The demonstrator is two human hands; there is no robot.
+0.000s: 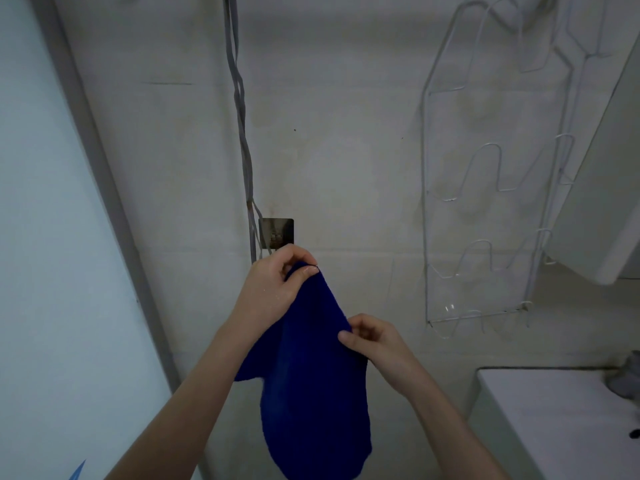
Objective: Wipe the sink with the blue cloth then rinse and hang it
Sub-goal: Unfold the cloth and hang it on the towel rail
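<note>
Seemingly last step: left grip [273,289] and right grip [374,341] pinching blue cloth [311,375] just below wall hook [276,232], not yet hung.

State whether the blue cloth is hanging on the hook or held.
Held: left hand and right hand pinch the cloth below the hook.

1 head-worn view, facing a wall [346,150] almost straight on from close up. The left hand [273,289] and right hand [374,341], both pinching the cloth [311,393], sit low centre; a wire rack [499,171] hangs at the right edge.
</note>
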